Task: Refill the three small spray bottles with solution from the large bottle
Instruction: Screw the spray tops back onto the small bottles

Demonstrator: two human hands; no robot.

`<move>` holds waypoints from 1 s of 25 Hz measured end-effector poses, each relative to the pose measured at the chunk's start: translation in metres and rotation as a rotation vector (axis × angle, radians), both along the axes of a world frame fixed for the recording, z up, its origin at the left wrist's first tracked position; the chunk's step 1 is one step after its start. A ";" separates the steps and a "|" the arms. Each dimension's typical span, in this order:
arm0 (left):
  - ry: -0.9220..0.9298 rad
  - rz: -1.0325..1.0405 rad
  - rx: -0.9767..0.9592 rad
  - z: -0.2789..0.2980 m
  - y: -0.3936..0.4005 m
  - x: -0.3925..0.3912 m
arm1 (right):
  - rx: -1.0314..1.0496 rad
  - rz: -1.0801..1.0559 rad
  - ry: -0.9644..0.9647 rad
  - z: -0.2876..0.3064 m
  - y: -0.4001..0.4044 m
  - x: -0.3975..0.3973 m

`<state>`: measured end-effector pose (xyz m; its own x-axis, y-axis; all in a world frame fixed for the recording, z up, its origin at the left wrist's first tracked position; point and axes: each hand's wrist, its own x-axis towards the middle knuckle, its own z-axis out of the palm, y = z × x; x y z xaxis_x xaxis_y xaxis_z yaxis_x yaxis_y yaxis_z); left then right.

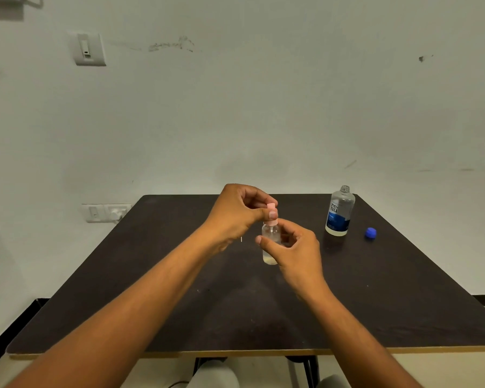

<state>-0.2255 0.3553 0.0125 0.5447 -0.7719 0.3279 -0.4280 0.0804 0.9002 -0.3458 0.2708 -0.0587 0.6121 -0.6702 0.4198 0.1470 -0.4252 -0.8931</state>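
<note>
We held a small spray bottle [270, 242] upright above the middle of the dark table [151, 289]. Our right hand [297, 250] was wrapped around its clear body; our left hand [241, 211] pinched the pink spray top [271, 212] between thumb and fingers. A little liquid showed at the bottom. The large bottle [340, 212] stood uncapped at the far right, its blue cap [370, 233] lying just beside it.

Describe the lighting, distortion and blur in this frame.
Head view: dim, even light, soft shadow beside the large bottle; wide-angle bending at the table edges; hands and small spray bottle sharp; top-left corner blurred.
</note>
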 end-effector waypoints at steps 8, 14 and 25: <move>0.012 0.002 -0.043 0.007 -0.002 0.004 | -0.019 0.003 -0.032 0.009 -0.004 -0.002; -0.017 -0.081 0.039 0.013 -0.003 0.004 | -0.017 0.006 -0.031 0.008 -0.004 -0.001; -0.135 0.010 0.023 0.015 -0.004 -0.001 | -0.027 -0.008 -0.011 0.007 -0.007 0.003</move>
